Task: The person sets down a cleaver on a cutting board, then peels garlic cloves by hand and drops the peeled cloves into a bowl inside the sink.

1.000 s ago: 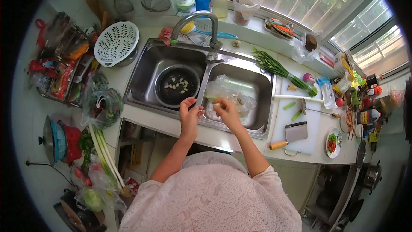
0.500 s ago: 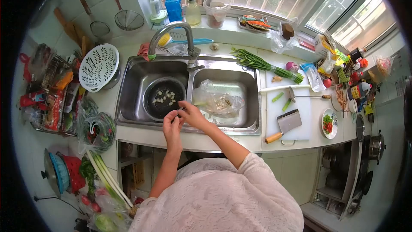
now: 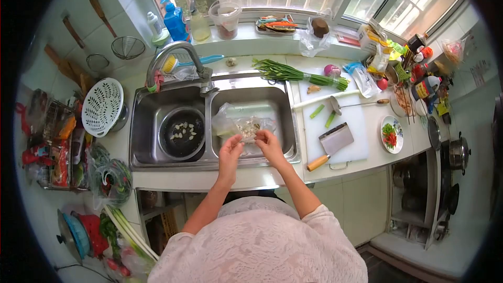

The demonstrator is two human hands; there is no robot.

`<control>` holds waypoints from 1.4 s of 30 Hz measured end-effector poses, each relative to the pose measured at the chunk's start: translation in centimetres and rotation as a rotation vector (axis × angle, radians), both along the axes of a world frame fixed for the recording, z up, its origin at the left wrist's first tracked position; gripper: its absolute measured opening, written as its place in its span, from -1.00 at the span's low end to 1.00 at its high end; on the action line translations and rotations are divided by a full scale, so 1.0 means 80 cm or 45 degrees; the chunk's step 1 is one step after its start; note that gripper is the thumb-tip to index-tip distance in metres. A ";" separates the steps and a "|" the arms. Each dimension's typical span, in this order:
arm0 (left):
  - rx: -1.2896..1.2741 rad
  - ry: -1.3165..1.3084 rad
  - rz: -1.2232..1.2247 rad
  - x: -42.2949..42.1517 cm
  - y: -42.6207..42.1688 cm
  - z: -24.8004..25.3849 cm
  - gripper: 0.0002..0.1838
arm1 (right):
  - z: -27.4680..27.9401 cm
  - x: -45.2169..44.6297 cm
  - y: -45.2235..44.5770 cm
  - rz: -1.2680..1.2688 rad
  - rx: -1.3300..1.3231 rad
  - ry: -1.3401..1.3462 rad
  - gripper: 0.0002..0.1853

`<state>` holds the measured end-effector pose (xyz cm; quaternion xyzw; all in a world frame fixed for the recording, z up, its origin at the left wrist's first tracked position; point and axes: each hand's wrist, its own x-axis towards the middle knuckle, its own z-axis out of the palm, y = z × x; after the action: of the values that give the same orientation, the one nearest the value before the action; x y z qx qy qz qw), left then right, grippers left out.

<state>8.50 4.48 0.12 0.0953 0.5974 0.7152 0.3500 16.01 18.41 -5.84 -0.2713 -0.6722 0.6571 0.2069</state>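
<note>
Head view: left hand [image 3: 229,154] and right hand [image 3: 270,149] over near rim of right basin [image 3: 283,112], fingers half curled; impossible to tell whether gripping anything. At twelve o'clock from between them, clear plastic bag [image 3: 226,121], long axis roughly ten-to-four, equally near both.

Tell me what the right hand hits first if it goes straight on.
Probably the plastic bag in the sink basin: the right hand points up at it. Depth is unclear; they may already touch.
</note>
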 end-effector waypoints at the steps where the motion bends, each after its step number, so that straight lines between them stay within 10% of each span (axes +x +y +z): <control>1: -0.033 0.017 -0.033 0.003 0.007 -0.003 -0.66 | 0.001 0.005 0.007 -0.008 -0.006 0.013 -0.75; 11: -0.080 0.002 0.109 0.005 0.037 -0.008 -0.58 | 0.001 -0.023 0.084 0.074 0.232 -0.146 -0.73; 22: -0.177 -0.011 0.395 -0.025 -0.018 -0.037 -0.65 | -0.014 -0.298 0.169 0.099 0.834 -0.154 -0.41; 33: -0.130 -0.093 0.443 -0.068 -0.032 -0.047 -0.76 | -0.015 -0.380 0.178 0.183 1.145 -0.672 -0.56; 39: -0.010 -0.015 0.284 -0.088 -0.013 -0.040 -0.77 | -0.024 -0.347 0.169 -0.177 1.076 0.016 -0.61; 42: 0.010 -0.067 0.185 -0.105 0.008 -0.016 -0.70 | -0.016 -0.301 0.148 0.042 0.502 0.187 -0.64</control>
<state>0.12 5.15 -1.17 0.0344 0.5906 0.7433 0.3123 -8.05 30.24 -7.10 -0.1660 -0.7753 0.5340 0.2936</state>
